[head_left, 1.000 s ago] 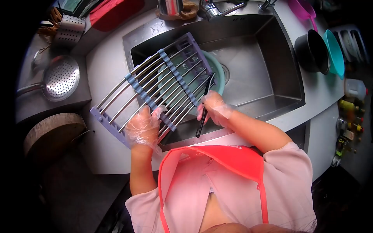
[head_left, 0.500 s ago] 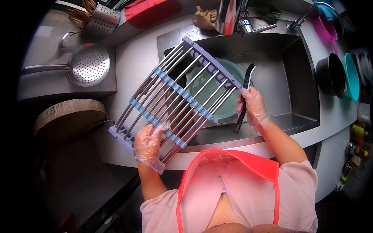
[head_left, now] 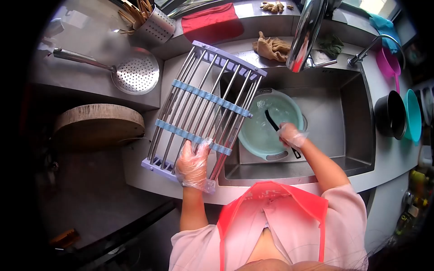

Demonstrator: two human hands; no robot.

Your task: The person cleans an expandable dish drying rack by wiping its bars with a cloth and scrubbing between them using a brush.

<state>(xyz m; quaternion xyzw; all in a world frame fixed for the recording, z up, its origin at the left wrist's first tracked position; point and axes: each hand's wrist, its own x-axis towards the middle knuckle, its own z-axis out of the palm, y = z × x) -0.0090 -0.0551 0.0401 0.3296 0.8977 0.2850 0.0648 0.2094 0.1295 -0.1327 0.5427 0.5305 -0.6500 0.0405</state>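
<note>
Head: clamping lilac-blue steel-barred rack (head_left: 210, 99) in left hand (head_left: 192, 165), slim-handled black brush (head_left: 271, 120) in right hand (head_left: 288, 133) over round green basin (head_left: 292, 104); likely wetting, needing steadiness.

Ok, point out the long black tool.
In the head view, the long black tool is right of centre, in the right hand, over the pale green basin in the sink.

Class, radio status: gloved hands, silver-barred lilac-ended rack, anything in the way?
Left hand: gripping rack. Right hand: holding slim black tool at round pale-green basin. In the way: rack partly hides rectangular steel sink's left edge.
</note>
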